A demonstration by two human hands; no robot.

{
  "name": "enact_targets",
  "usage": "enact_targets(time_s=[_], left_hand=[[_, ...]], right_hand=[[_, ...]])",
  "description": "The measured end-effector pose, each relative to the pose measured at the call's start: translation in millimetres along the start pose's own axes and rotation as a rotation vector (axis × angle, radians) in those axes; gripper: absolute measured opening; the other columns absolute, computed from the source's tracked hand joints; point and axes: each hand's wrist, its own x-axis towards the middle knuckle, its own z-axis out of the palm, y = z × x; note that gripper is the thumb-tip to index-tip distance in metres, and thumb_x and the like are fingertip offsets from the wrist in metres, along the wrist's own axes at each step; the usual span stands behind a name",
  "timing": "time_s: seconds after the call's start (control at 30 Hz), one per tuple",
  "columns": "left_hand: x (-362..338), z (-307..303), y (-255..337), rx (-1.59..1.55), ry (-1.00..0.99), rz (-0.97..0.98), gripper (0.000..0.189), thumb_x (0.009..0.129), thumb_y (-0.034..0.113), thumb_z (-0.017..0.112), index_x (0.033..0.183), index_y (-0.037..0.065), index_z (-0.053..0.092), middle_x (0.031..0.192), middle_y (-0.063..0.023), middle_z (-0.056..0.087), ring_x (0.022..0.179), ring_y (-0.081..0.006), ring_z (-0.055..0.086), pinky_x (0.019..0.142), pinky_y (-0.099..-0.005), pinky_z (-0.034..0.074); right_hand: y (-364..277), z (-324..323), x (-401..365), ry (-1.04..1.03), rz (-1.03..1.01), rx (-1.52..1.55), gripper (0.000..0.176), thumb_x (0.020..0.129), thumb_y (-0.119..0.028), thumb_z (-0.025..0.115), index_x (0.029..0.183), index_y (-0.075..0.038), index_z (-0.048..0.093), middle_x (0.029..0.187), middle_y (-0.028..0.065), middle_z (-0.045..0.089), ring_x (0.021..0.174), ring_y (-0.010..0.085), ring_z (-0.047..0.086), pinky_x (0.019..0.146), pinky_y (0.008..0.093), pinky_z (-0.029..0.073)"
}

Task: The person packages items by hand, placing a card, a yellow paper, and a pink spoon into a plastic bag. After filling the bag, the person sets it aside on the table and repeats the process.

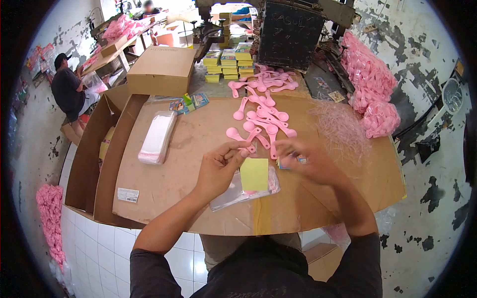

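My left hand [221, 164] has thumb and forefinger pinched together just above the top left corner of a yellow card [255, 174]; I cannot make out what is between them. Clear plastic bags [228, 195] with a pink strip lie under the card, near the table's front edge. Motion smears my right hand [305, 161], raised to the right of the card with its fingers blurred. A small colourful card [284, 164] peeks out beside it. Just beyond both hands, pink plastic measuring spoons [266, 115] lie scattered in a loose pile.
Clear bags [158, 136] form a stack at left, near an open carton [89, 164]. Behind stand a closed box [161, 67] and yellow-edged card stacks [228, 64]. Plastic shreds [343, 129] and bagged pink spoons [370, 74] occupy the right. Another person [69, 87] works at far left.
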Motion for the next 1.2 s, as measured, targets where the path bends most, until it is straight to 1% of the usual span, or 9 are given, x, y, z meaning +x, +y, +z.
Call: enact_targets(time_s=[0.13,0.23,0.43,0.53,0.63,0.73,1.03,1.13,1.2], left_hand=[[-0.4,-0.3,-3.2,-0.004,-0.026,0.028,0.028,0.104,0.012,0.061,0.127,-0.003,0.064,0.109,-0.0111,0.075,0.097,-0.0123,0.071,0.082,-0.0275,0.058],[1.8,-5.8,3.5,-0.072,-0.071,-0.011,0.031,0.103,0.014,0.065,0.129,-0.003,0.063,0.111,-0.0108,0.074,0.097,-0.0123,0.07,0.081,-0.0278,0.058],[3.7,-8.0,-4.1,0.003,-0.091,-0.137,0.029,0.101,0.016,0.068,0.124,-0.003,0.069,0.109,-0.0102,0.075,0.095,-0.0119,0.069,0.081,-0.0273,0.058],[2.7,-5.4,-3.8,0.048,-0.055,-0.103,0.029,0.101,0.016,0.068,0.123,-0.004,0.069,0.108,-0.0092,0.075,0.094,-0.0114,0.069,0.082,-0.0273,0.059],[1.6,-6.3,-10.9,0.095,-0.008,-0.074,0.026,0.1,0.013,0.068,0.122,-0.001,0.07,0.105,-0.0078,0.076,0.092,-0.0114,0.069,0.077,-0.0271,0.058],[0.2,-4.4,-13.5,0.012,-0.006,-0.062,0.025,0.1,0.01,0.067,0.122,-0.001,0.071,0.107,-0.0082,0.075,0.094,-0.0123,0.069,0.079,-0.0274,0.058],[0.0,-11.4,-13.8,0.077,-0.113,0.012,0.024,0.101,0.009,0.065,0.121,-0.002,0.072,0.108,-0.0063,0.075,0.091,-0.01,0.068,0.083,-0.0266,0.057],[1.3,-14.7,-12.5,-0.077,-0.108,-0.108,0.023,0.101,0.009,0.065,0.12,-0.001,0.073,0.108,-0.0067,0.075,0.092,-0.0104,0.068,0.082,-0.0265,0.057],[3.0,-13.9,-13.0,-0.062,-0.1,-0.144,0.024,0.1,0.009,0.066,0.121,-0.001,0.072,0.108,-0.0071,0.075,0.092,-0.0104,0.069,0.082,-0.0259,0.057]], right_hand=[[-10.9,44.5,13.9,-0.041,0.037,0.515,0.033,0.097,-0.006,0.068,0.127,0.003,0.062,0.111,0.0076,0.069,0.095,0.0126,0.066,0.082,0.028,0.054],[-1.5,35.1,21.6,-0.08,0.056,0.418,0.028,0.1,-0.004,0.063,0.127,0.002,0.061,0.115,0.0071,0.068,0.103,0.0112,0.065,0.084,0.0273,0.054],[-1.0,26.9,19.8,-0.042,0.125,0.474,0.022,0.099,-0.005,0.065,0.119,0.003,0.067,0.104,0.0041,0.07,0.09,0.0081,0.065,0.077,0.0251,0.053],[9.0,27.8,19.2,0.011,0.187,0.428,0.019,0.099,-0.007,0.067,0.115,0.001,0.07,0.099,0.0032,0.071,0.087,0.0069,0.064,0.073,0.0238,0.052],[19.5,26.6,18.8,0.026,0.135,0.421,0.017,0.098,-0.008,0.069,0.112,0.0,0.073,0.098,0.0021,0.07,0.084,0.0065,0.064,0.071,0.0229,0.051],[14.3,26.4,17.0,0.044,0.176,0.516,0.017,0.096,-0.006,0.069,0.111,0.0,0.074,0.097,0.0014,0.07,0.084,0.007,0.063,0.072,0.0234,0.051],[22.5,15.8,16.6,-0.006,-0.012,0.281,0.019,0.092,-0.002,0.067,0.109,-0.001,0.076,0.099,0.0044,0.07,0.087,0.0105,0.063,0.076,0.0256,0.05],[20.7,11.7,16.6,-0.047,0.008,0.345,0.02,0.093,-0.005,0.068,0.111,-0.002,0.076,0.1,0.0043,0.071,0.09,0.0113,0.063,0.076,0.0268,0.05],[23.4,12.7,17.0,-0.038,-0.035,0.247,0.02,0.093,-0.007,0.069,0.111,-0.003,0.076,0.101,0.0047,0.071,0.09,0.0119,0.064,0.077,0.0274,0.05]])
